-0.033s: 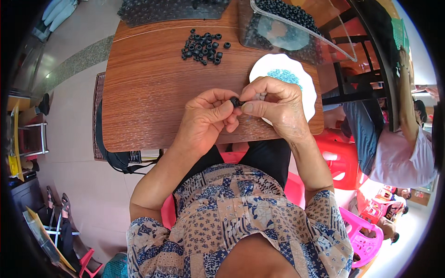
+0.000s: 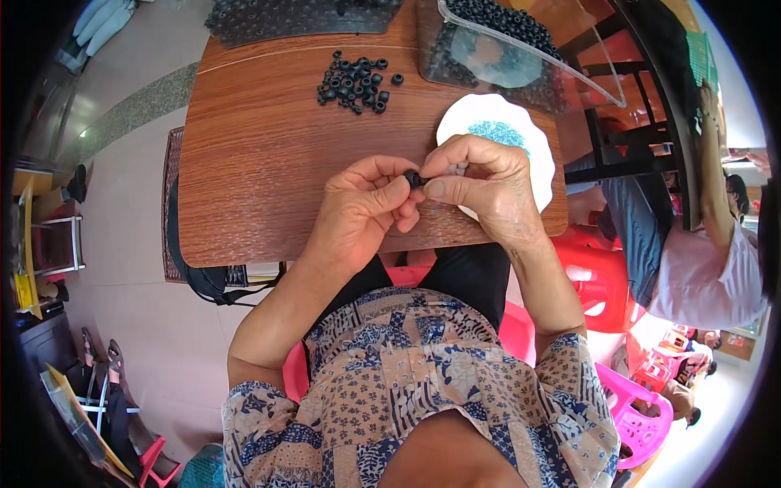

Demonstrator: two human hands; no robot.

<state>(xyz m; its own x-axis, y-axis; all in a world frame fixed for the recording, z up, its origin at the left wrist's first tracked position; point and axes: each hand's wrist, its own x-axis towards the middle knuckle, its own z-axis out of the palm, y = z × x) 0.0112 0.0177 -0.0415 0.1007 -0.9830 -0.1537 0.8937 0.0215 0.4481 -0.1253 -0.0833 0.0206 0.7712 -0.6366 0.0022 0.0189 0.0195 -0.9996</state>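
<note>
Between the fingertips of both hands is a small black ring-shaped part (image 2: 412,177), held over the near side of the brown table (image 2: 244,163). My left hand (image 2: 364,203) pinches its left side between thumb and forefinger, the other fingers curled. From the right, my right hand (image 2: 484,183) closes thumb and forefinger on its other end, partly hiding it. Behind the hands lies a loose pile of similar small black parts (image 2: 350,85). Under and behind my right hand sits a white scalloped plate (image 2: 541,167) with small blue pieces (image 2: 498,132) on it.
A clear plastic box (image 2: 521,77) of black parts stands at the back right. Another clear container (image 2: 301,20) is at the back left edge. A co-worker (image 2: 704,260) sits to the right near a red stool (image 2: 598,285). A dark bag (image 2: 199,272) hangs at the table's left.
</note>
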